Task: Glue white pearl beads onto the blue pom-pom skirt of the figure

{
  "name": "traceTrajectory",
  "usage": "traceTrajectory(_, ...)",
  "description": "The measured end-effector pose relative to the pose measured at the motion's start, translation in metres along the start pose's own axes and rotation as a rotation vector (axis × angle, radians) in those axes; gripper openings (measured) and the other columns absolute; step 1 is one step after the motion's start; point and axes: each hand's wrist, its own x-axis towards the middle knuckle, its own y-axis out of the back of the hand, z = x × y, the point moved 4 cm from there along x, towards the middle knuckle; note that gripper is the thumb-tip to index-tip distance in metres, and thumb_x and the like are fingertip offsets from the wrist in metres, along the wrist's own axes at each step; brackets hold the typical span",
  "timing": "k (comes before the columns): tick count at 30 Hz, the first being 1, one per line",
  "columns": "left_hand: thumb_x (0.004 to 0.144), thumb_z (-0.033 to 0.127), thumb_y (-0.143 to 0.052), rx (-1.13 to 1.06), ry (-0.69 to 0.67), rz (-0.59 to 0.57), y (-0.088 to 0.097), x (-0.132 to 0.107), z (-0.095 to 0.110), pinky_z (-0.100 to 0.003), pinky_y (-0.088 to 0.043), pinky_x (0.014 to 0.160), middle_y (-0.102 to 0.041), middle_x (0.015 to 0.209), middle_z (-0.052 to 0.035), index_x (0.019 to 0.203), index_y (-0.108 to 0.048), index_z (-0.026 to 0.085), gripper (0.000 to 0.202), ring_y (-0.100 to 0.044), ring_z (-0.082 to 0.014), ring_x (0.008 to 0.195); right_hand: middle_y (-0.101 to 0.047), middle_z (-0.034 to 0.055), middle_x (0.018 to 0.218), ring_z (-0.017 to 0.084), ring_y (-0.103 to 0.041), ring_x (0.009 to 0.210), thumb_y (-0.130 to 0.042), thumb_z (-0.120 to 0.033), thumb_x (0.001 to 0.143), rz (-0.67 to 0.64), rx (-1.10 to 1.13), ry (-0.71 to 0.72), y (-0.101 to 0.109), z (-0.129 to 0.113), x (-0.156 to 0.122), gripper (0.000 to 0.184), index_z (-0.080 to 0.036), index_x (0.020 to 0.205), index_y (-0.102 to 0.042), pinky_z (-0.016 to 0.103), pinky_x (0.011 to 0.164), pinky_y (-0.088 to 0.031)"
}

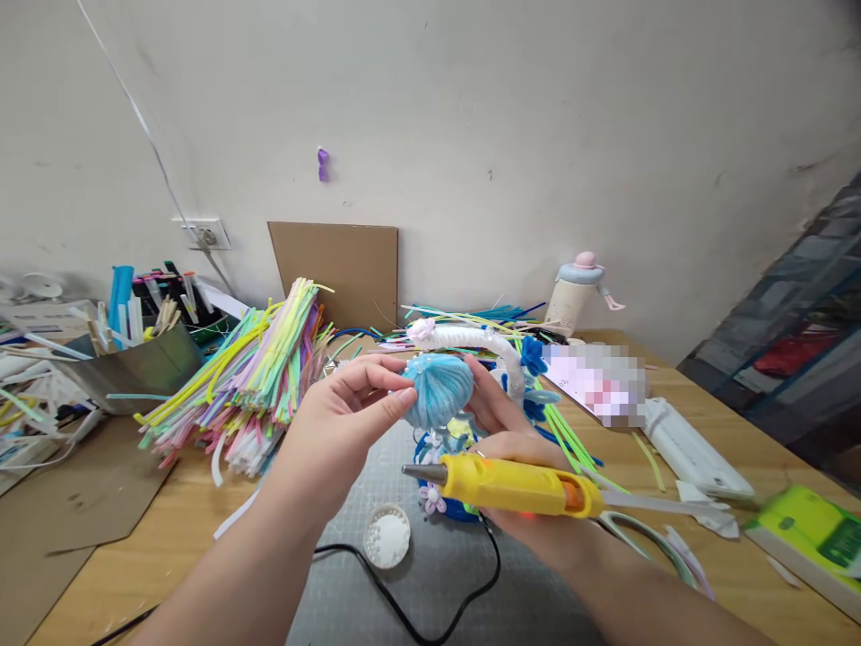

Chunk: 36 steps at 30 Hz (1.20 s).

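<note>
My left hand [346,408] pinches a fluffy light-blue ball [437,390] of pipe cleaner, thumb and forefinger closed on its left side. My right hand [517,467] grips a yellow hot glue gun [517,484], its metal nozzle pointing left below the ball, while its fingers also reach up behind the ball. Under and behind the ball stands a craft piece with a white fuzzy arched handle [471,341], blue flowers [534,357] and a blue base.
A big bundle of pastel pipe cleaners [248,377] lies to the left. A small round lid of white beads [387,536] sits on the grey cutting mat [417,583], with a black cord beside it. Scissors [659,520], a green box [813,538], a pen holder [144,350] and cardboard surround.
</note>
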Motion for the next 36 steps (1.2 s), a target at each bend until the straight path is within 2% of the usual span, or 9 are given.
traceTrajectory(8,0.069,0.022,-0.078,0.006,0.052,0.007,0.001,0.002,0.002,-0.028,-0.049,0.081,-0.068,0.096,-0.0031,0.067,-0.069,0.018,0.010,-0.061,-0.0174,0.096,-0.031,-0.0035,0.157,0.034,-0.032,0.141,-0.069,-0.038,0.083,0.003,-0.016,0.020,-0.001,-0.003,0.000,0.011,-0.030,0.091,-0.069,0.056,0.115,-0.028)
traceTrajectory(13,0.070,0.024,-0.077,0.062,0.031,-0.018,0.002,0.003,0.004,-0.030,-0.048,0.082,-0.066,0.099,-0.0043,0.068,-0.070,0.018,0.011,-0.059,-0.0201,0.101,-0.029,-0.0059,0.158,0.033,-0.031,0.142,-0.068,-0.034,0.084,0.003,-0.030,-0.014,-0.002,-0.003,-0.001,0.007,-0.031,0.090,-0.069,0.054,0.115,-0.030)
traceTrajectory(19,0.071,0.023,-0.076,0.128,0.048,-0.055,0.001,0.005,0.005,-0.026,-0.049,0.079,-0.065,0.098,-0.0026,0.068,-0.068,0.018,0.010,-0.060,-0.0170,0.098,-0.027,-0.0034,0.159,0.033,-0.032,0.141,-0.069,-0.030,0.083,0.005,-0.065,0.009,-0.003,-0.003,-0.001,0.004,-0.028,0.086,-0.068,0.054,0.116,-0.028)
traceTrajectory(23,0.073,0.022,-0.075,0.164,0.034,-0.083,-0.001,0.006,0.007,-0.024,-0.049,0.077,-0.064,0.098,-0.0011,0.068,-0.067,0.019,0.010,-0.060,-0.0153,0.097,-0.047,-0.0019,0.147,0.028,-0.041,0.137,-0.068,-0.029,0.085,-0.011,-0.089,-0.007,-0.004,-0.008,0.002,0.011,-0.033,0.095,-0.068,0.046,0.115,-0.032)
traceTrajectory(26,0.074,0.024,-0.074,0.181,0.026,-0.107,-0.001,0.005,0.007,-0.023,-0.049,0.078,-0.064,0.099,-0.0001,0.072,-0.067,0.020,0.008,-0.060,-0.0143,0.096,-0.058,0.0012,0.136,0.027,-0.047,0.133,-0.068,-0.029,0.085,-0.016,-0.077,-0.021,-0.005,-0.010,0.003,0.014,-0.034,0.099,-0.068,0.047,0.114,-0.033)
traceTrajectory(32,0.079,0.030,-0.071,0.174,0.039,-0.096,0.004,0.002,0.004,-0.024,-0.048,0.080,-0.066,0.097,0.0004,0.085,-0.068,0.023,0.010,-0.061,-0.0131,0.092,-0.047,0.0020,0.146,0.029,-0.036,0.140,-0.069,-0.021,0.082,0.022,-0.107,-0.022,-0.003,-0.004,-0.002,0.014,-0.030,0.093,-0.069,0.052,0.116,-0.028)
traceTrajectory(36,0.079,0.031,-0.071,0.189,0.023,-0.073,0.004,0.005,0.002,-0.023,-0.048,0.077,-0.065,0.092,0.0004,0.081,-0.065,0.021,0.011,-0.059,-0.0128,0.088,-0.042,0.0016,0.149,0.030,-0.031,0.142,-0.070,-0.023,0.082,0.009,-0.098,-0.037,-0.002,0.000,-0.004,0.017,-0.030,0.097,-0.068,0.052,0.117,-0.026)
